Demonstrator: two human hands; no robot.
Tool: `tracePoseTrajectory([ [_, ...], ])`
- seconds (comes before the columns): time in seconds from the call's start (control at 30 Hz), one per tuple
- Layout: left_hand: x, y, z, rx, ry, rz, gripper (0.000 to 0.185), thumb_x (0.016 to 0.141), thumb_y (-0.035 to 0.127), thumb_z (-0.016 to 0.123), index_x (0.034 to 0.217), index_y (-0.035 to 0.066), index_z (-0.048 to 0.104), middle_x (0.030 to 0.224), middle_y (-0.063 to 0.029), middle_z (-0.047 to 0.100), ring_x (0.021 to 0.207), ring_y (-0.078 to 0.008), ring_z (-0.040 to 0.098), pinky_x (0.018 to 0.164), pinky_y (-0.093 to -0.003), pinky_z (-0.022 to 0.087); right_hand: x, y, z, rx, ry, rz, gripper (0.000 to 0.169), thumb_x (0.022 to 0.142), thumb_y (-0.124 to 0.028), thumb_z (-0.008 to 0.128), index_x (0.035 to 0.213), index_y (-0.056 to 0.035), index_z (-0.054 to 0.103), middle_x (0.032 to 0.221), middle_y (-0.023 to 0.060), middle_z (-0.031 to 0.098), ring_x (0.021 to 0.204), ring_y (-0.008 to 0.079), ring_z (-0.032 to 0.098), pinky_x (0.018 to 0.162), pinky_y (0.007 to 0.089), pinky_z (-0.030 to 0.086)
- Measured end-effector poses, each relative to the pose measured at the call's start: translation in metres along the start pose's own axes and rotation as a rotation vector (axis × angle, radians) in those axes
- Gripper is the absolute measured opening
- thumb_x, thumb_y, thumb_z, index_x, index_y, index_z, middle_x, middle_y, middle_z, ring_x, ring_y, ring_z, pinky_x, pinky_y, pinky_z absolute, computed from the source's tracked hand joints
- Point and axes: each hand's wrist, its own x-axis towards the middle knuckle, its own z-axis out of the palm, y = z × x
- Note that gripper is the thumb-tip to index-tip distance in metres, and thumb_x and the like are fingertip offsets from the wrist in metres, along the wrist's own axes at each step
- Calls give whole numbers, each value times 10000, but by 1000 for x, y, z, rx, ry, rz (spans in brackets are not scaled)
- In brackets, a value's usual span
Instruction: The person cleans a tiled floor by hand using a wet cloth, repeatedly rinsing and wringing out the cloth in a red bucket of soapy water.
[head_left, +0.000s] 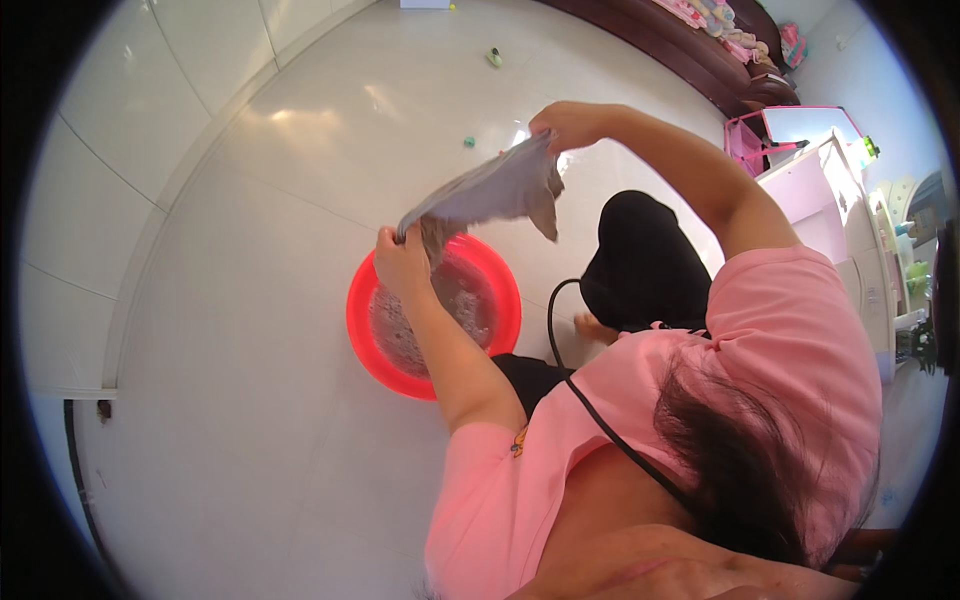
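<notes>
A wet-looking grey cloth or garment (487, 187) is stretched between my two hands in the air. My left hand (405, 259) grips one end of it, above a red plastic basin (358, 319). The other end is pinched in my right hand (570, 126), held farther out and higher in the picture, over the floor. Loose folds hang down from the cloth, and one part droops over the basin's rim. Inside the basin is murky, foamy water (472, 307). My left forearm hides part of the basin.
White cabinet doors (150, 112) line the left side. A brown leather sofa (675, 52) with soft things on it stands at the far right, near a pink-framed whiteboard (810, 124). Small toys (493, 57) lie on the tiled floor (247, 360). A black cable (553, 322) hangs before me.
</notes>
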Motion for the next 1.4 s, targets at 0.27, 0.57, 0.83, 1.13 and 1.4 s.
tracePoseTrajectory([
  [0.27, 19, 7, 24, -371, -335, 24, 415, 717, 191, 819, 651, 51, 435, 586, -6, 467, 539, -118, 445, 491, -294, 365, -49, 52, -26, 99, 276, 201, 203, 747, -147, 639, 903, -18, 626, 767, 116, 636, 708, 222, 591, 664, 354, 458],
  [0.57, -12, 32, 71, -236, -688, 58, 127, 748, 47, 712, 823, 19, 613, 689, -29, 610, 611, -80, 545, 547, -243, 444, -130, 163, 81, 226, 494, 477, 160, 855, -129, 569, 961, -55, 664, 950, 151, 625, 891, 323, 595, 801, 397, 477],
  [0.83, -102, 40, 224, -93, -943, -141, 167, 752, 86, 737, 859, 1, 642, 752, -43, 651, 673, -105, 592, 625, -255, 490, -246, 242, 246, 533, 510, 1236, 218, 869, -171, 535, 998, -55, 668, 807, 143, 647, 719, 269, 645, 693, 393, 513],
  [1.13, -133, 37, 455, 32, -1035, -187, 213, 758, 79, 733, 932, -4, 644, 828, -76, 673, 750, -138, 618, 688, -280, 493, -229, 445, 333, 745, 1289, 1321, 313, 877, -153, 544, 1142, 4, 599, 900, 139, 682, 817, 203, 669, 722, 301, 529],
  [1.4, -135, 18, 550, 657, -1292, 851, 546, 870, 212, 618, 1364, 66, 436, 1478, -156, 348, 1385, -308, 300, 1114, -453, 270, -109, 484, 412, 407, 903, 1271, 724, 930, -377, 531, 1457, 30, 247, 1481, 275, 293, 1390, 389, 257, 1138, 444, 201],
])
